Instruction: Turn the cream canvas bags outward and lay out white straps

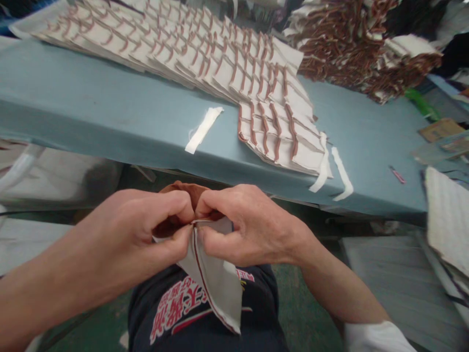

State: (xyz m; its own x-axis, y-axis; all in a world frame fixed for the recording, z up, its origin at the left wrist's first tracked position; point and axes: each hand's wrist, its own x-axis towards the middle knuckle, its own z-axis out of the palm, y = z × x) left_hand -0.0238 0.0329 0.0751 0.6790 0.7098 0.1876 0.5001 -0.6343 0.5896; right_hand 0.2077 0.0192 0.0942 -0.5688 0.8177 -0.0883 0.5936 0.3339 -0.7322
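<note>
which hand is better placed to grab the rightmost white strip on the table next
Probably the right hand: it is nearer the white strip than the left hand. Both pinch the brown-trimmed white cloth, so the left would have to hold it alone.

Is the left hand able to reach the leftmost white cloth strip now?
Probably yes: nothing seems to block the strip, although the left hand pinches the off-white, brown-trimmed fabric piece.
</note>
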